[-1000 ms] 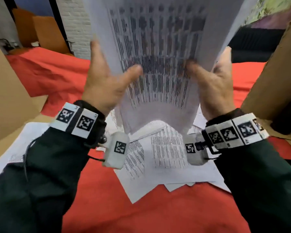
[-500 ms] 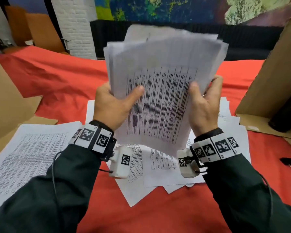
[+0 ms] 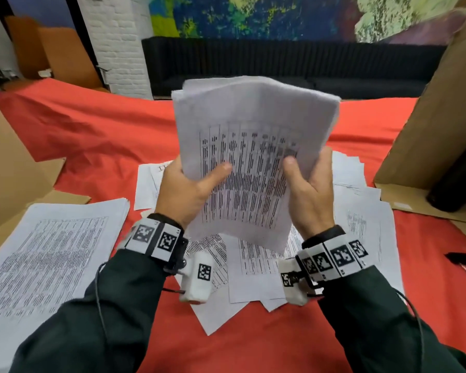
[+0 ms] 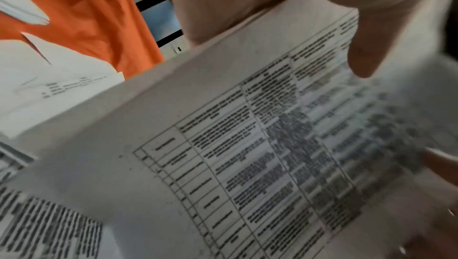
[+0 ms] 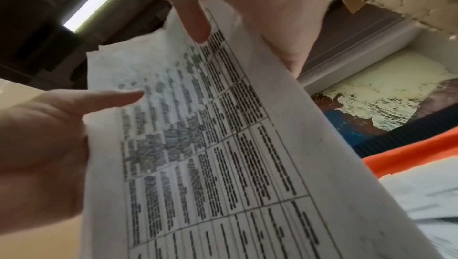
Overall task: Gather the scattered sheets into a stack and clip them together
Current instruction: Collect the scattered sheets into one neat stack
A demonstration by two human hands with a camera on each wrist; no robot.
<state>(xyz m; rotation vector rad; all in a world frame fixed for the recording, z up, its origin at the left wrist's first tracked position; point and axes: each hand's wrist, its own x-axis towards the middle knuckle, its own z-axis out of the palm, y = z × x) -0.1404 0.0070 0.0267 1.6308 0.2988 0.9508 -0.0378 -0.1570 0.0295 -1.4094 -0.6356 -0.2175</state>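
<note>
I hold a bundle of printed sheets (image 3: 253, 157) upright above the red table. My left hand (image 3: 191, 189) grips its left edge, thumb across the front page. My right hand (image 3: 307, 189) grips the right edge the same way. The left wrist view shows the bundle (image 4: 223, 145) close up under my left thumb (image 4: 364, 47). The right wrist view shows the bundle (image 5: 223, 145) under my right thumb (image 5: 195, 20). More loose sheets (image 3: 256, 275) lie scattered on the red cloth beneath. A black binder clip (image 3: 459, 258) lies at the right.
A separate pile of printed sheets (image 3: 46, 257) rests at the left. Cardboard panels stand on the left (image 3: 8, 168) and the right (image 3: 439, 125). A dark cylinder (image 3: 457, 179) leans by the right panel. The red cloth (image 3: 92, 135) covers the table.
The bundle has come down from close to my face to mid-height over the table, and its sheets look more squared up. Both hands have kept their grip on its side edges.
</note>
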